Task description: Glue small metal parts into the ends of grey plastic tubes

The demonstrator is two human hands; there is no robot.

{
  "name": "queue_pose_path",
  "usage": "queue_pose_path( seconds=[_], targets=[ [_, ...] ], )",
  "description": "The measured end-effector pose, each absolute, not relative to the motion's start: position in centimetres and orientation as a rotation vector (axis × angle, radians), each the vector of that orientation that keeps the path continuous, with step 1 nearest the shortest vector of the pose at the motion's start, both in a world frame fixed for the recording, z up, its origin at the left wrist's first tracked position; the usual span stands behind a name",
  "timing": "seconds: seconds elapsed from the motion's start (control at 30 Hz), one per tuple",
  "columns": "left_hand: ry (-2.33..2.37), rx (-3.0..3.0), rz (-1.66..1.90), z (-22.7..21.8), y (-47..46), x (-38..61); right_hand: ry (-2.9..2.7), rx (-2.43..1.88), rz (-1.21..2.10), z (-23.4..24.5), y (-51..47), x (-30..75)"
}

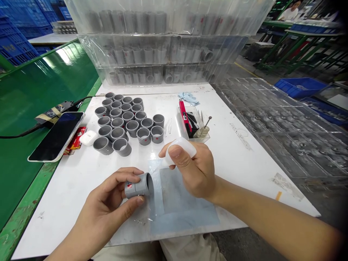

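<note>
Between the thumb and fingers of my left hand (111,203) is a short grey pipe sleeve (137,186), tipped on its side with its opening facing right. A small red mark shows on its wall. My right hand (197,168) is wrapped round a white squeeze bottle (181,148), whose narrow tip points down and left toward the sleeve, apart from it. Below the hands lies a pale blue sheet (187,215) on the white table. Several more grey pipe sleeves (122,146) stand upright in a cluster behind my left hand.
A clear box (181,127) holds a red-handled tool (185,116) and a small glass jar (202,132). At left lie a phone (57,136) and a white case (88,137). Clear trays (163,50) of sleeves are stacked behind; more trays (285,127) sit right.
</note>
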State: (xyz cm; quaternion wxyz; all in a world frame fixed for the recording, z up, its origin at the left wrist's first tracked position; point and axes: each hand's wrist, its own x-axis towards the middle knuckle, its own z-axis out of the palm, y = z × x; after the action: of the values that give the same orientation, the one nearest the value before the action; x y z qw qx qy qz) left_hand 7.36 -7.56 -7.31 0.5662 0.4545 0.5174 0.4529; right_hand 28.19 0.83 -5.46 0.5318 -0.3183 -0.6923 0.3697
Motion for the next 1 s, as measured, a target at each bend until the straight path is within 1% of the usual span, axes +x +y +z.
queue_pose_path(
  seconds=[0.6,1.0],
  targets=[
    [1.292,1.136,1.055,-7.40,-7.79,7.47,-1.731,-0.769,0.890,-5.55,0.75,28.23],
    [1.301,1.130,1.048,-7.57,-7.78,7.37,-1.663,-0.779,1.115,-5.18,0.35,28.38]
  ],
)
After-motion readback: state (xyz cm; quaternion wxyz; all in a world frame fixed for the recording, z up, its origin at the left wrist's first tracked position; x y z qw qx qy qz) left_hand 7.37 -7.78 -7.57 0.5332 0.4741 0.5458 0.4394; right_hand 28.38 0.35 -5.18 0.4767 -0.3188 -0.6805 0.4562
